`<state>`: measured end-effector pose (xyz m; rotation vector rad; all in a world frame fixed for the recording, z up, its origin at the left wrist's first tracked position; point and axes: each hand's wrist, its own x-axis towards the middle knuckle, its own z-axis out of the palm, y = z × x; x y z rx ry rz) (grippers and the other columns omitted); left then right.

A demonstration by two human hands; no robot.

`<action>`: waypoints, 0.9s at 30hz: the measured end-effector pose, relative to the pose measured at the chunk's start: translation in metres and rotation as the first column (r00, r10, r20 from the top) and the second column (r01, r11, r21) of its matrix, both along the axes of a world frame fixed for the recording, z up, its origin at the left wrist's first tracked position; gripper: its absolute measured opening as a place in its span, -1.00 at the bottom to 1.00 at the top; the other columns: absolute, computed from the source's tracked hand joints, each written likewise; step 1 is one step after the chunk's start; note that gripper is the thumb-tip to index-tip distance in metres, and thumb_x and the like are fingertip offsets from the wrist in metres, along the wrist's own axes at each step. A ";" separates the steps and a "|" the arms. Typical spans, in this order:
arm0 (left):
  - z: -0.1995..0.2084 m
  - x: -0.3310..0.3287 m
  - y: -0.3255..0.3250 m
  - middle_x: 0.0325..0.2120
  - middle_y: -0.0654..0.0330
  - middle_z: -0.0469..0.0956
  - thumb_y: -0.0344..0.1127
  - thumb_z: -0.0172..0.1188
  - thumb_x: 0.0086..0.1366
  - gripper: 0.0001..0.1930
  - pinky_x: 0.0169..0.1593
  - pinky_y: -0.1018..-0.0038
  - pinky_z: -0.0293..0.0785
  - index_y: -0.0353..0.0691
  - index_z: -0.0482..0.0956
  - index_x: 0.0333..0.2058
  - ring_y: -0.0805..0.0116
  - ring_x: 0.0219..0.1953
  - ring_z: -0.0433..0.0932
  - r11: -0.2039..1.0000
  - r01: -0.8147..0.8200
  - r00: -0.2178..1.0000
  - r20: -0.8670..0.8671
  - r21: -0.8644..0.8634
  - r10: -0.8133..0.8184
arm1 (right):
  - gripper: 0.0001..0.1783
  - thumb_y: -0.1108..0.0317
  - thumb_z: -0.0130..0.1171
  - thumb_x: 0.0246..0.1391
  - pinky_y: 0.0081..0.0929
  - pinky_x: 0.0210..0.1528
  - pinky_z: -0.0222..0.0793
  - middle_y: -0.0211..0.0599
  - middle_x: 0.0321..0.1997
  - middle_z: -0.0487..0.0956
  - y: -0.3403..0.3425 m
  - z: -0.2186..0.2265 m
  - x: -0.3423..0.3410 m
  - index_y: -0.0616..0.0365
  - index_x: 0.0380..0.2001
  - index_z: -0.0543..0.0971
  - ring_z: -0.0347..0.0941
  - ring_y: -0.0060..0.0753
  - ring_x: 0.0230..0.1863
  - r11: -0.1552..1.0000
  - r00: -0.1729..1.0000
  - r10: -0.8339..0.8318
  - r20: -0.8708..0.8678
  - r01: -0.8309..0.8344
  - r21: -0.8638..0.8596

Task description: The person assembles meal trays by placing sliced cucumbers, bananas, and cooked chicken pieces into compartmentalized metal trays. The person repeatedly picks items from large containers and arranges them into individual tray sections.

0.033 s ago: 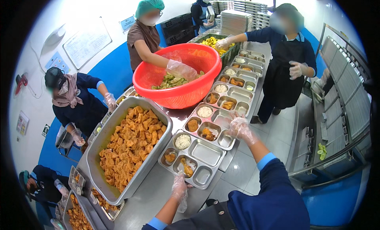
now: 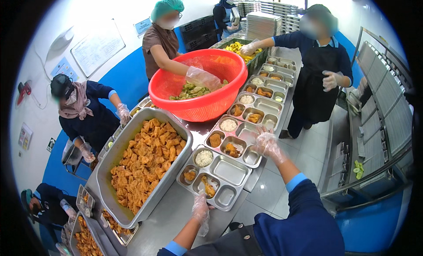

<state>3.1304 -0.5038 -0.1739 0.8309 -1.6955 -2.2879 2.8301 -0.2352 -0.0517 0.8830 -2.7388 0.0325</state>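
Rice (image 2: 203, 158), a fried piece (image 2: 190, 175) and a drumstick (image 2: 208, 185) sit in the nearest tray (image 2: 229, 169) at six o'clock, two compartments (image 2: 226, 195) apparently unfilled, left hand (image 2: 200, 210) at its seven o'clock, fingers narrow, grip impossible to tell, right hand (image 2: 269, 146) at two, fingers spread.

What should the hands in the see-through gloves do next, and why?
Maybe the left hand in its clear plastic glove could gently push the nearest silver metal compartment tray forward. That hand is at the tray's near edge, the right hand in its clear plastic glove is by the right side of the next silver tray, and more silver trays line up ahead.
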 end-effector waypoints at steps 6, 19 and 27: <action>0.009 0.012 -0.007 -0.26 0.10 0.62 0.06 -0.04 0.56 -0.52 -0.39 0.44 0.66 -0.28 0.43 0.10 0.33 -0.37 0.66 0.979 0.124 0.992 -0.033 0.162 -0.121 | -0.23 -0.15 0.24 0.12 0.26 0.52 -0.09 0.14 0.48 0.28 -0.024 -0.015 0.079 -0.11 0.35 0.45 0.11 0.26 0.51 0.969 0.995 -0.089 -0.044 0.076 -0.235; 0.098 0.357 -0.064 -0.09 0.03 0.57 -0.05 0.06 0.54 -0.28 -0.36 0.48 0.64 0.09 -0.09 0.52 0.33 -0.30 0.70 0.941 -0.263 0.963 0.004 -0.213 0.270 | -0.39 -0.12 0.07 0.29 0.19 0.60 -0.28 -0.03 0.52 0.26 -0.110 0.002 0.399 -0.20 0.33 0.44 0.09 0.03 0.56 0.639 0.660 0.751 0.004 -0.725 -0.257; 0.160 0.746 -0.054 0.05 -0.19 0.51 -0.20 0.26 0.33 -0.20 0.02 0.19 0.53 -0.15 0.10 0.46 -0.09 -0.03 0.58 0.339 -0.329 0.608 0.077 -0.881 0.790 | -0.33 -0.21 -0.03 0.34 0.14 0.60 -0.27 -0.06 0.52 0.27 -0.137 0.073 0.625 -0.14 0.38 0.39 0.07 0.05 0.57 0.797 0.736 0.600 0.314 -0.585 -0.152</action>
